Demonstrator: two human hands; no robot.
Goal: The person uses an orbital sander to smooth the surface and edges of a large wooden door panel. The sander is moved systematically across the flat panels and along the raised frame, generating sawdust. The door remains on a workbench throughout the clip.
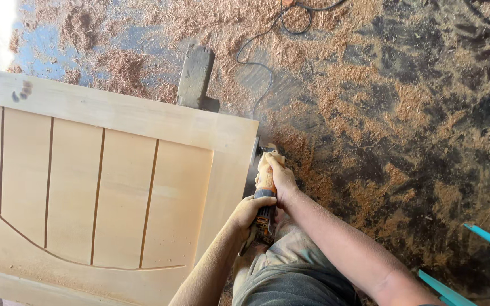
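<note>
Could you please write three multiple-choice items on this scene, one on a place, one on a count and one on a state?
1. Where is the orange power tool working?
A. At the right edge of the wooden door
B. On the door's middle panels
C. On the turquoise frame

2. How many straight vertical grooves cut the door's panel?
A. Two
B. Four
C. Seven

3. How is the tool held?
A. By one hand alone
B. By both hands
C. It lies unheld on the floor

Answers:
1 A: the tool sits against the door's right edge, beyond the panels.
2 B: four dark vertical lines run down to the curved groove.
3 B: the left hand grips the rear of the tool and the right hand its front.
</note>
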